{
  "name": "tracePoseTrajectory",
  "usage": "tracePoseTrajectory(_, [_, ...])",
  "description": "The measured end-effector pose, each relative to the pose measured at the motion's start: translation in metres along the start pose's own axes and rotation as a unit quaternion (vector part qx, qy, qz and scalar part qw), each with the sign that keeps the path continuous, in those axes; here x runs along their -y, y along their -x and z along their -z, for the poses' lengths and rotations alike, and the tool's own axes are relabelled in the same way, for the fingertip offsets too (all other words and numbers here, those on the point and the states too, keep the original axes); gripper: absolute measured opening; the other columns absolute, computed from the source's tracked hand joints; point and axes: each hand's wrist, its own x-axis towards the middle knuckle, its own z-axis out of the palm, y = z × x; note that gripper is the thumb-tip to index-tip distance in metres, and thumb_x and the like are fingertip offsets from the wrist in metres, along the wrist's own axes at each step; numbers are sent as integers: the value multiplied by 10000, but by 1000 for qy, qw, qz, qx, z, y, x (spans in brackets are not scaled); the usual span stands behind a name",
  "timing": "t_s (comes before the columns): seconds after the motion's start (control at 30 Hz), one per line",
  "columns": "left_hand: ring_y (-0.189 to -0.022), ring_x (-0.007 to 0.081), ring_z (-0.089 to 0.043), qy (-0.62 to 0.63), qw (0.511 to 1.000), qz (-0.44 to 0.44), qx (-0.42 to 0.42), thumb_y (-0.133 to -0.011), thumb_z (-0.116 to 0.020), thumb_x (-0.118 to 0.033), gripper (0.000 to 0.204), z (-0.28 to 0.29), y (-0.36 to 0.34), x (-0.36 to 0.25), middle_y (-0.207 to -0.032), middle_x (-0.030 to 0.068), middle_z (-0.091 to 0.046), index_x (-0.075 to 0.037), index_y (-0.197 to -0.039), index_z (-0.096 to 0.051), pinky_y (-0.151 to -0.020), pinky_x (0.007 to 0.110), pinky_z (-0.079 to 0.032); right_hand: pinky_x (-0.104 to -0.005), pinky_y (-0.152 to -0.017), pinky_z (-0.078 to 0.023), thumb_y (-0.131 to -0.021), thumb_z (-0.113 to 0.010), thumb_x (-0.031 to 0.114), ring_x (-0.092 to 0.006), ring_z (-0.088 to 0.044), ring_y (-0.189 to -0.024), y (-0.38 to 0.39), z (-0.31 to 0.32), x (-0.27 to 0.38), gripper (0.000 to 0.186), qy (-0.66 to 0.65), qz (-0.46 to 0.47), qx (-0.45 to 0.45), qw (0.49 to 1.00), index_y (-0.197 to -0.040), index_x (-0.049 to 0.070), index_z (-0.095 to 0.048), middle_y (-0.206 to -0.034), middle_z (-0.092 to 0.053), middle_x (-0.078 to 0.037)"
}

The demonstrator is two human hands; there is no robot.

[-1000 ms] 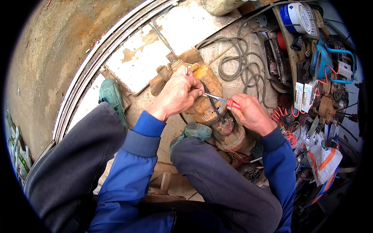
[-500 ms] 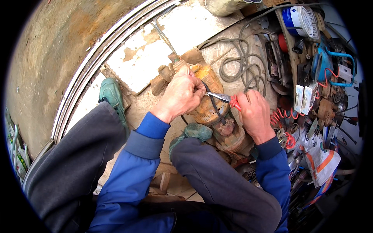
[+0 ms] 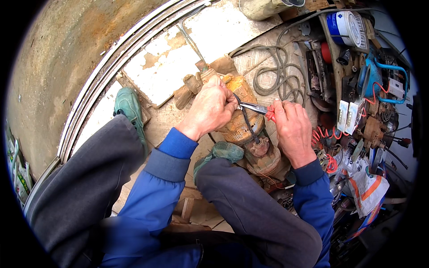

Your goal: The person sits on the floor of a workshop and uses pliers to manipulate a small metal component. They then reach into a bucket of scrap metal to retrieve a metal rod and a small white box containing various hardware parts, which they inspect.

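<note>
Between my green shoes a rusty, yellowish pump [image 3: 237, 127] with a perforated band lies on the floor. A black cable [image 3: 249, 126] runs over it. My left hand [image 3: 208, 107] is pinched over the pump, fingers on what looks like a thin cable end, partly hidden by those fingers. My right hand [image 3: 292, 131] grips needle-nose pliers with red handles [image 3: 271, 114]; their metal jaws reach to my left fingertips and the cable there.
A grey cable [image 3: 275, 67] lies coiled behind the pump on the tiles. A white board [image 3: 152, 58] sits beside a curved metal track [image 3: 94, 82]. A pale bucket [image 3: 263, 6] stands at the back. Cluttered tools, a blue watering can [image 3: 370, 78] and red coiled hose fill the right.
My right hand has turned upward and shifted slightly, its fingers higher on the pliers. My left hand has moved very little, a touch rightward, still at the cable.
</note>
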Motion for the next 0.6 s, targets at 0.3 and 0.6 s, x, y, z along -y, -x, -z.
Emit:
tracePoseTrajectory(0.3, [-917, 302, -546, 8, 1000, 6, 1, -833, -749, -86, 96, 0, -1, 1, -822, 159, -602, 9, -851, -754, -830, 402, -477, -369, -749, -481, -858, -647, 129, -250, -569, -862, -6, 8, 3, 346, 33, 31, 29, 999, -1173, -14, -664, -918, -591, -102])
tracePoseTrajectory(0.6, [-910, 308, -556, 3, 1000, -11, -3, -819, -757, -81, 89, 0, -1, 3, -829, 160, -613, 1, -855, -757, -823, 404, -481, -352, -707, -427, -878, -635, 188, -225, -533, -845, -27, 33, 23, 190, 125, 27, 44, 991, -990, 36, -651, -862, -538, -69])
